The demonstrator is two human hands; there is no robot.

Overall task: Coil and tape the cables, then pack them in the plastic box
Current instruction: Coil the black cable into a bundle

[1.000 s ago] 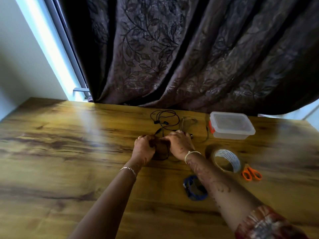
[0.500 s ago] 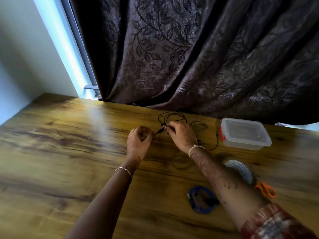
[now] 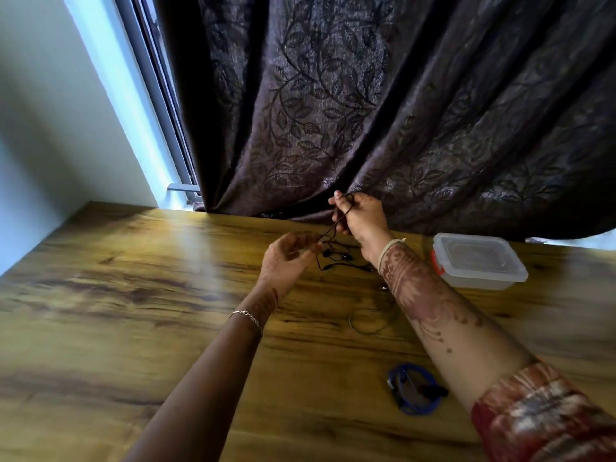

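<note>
A thin black earphone cable (image 3: pixel 333 258) lies partly on the wooden table (image 3: pixel 133 295), and one strand runs taut up between my hands. My right hand (image 3: pixel 360 215) is raised above the table and pinches the strand, which loops over its fingers. Lower and to the left, my left hand (image 3: pixel 288 258) pinches the same strand. A coiled thin cable (image 3: pixel 370 320) lies flat by my right forearm. A coiled blue cable (image 3: pixel 415 390) lies nearer to me. The clear plastic box (image 3: pixel 480 261) with its lid on stands at the right.
A dark leaf-patterned curtain (image 3: pixel 366 111) hangs along the table's far edge, just behind my right hand. A window frame and a pale wall are at the left. The left half of the table shows bare wood.
My right hand has risen from the table, drawing the black cable up and taut. My left hand has stayed low on the strand. The view tilted up, so the tape and scissors left the frame.
</note>
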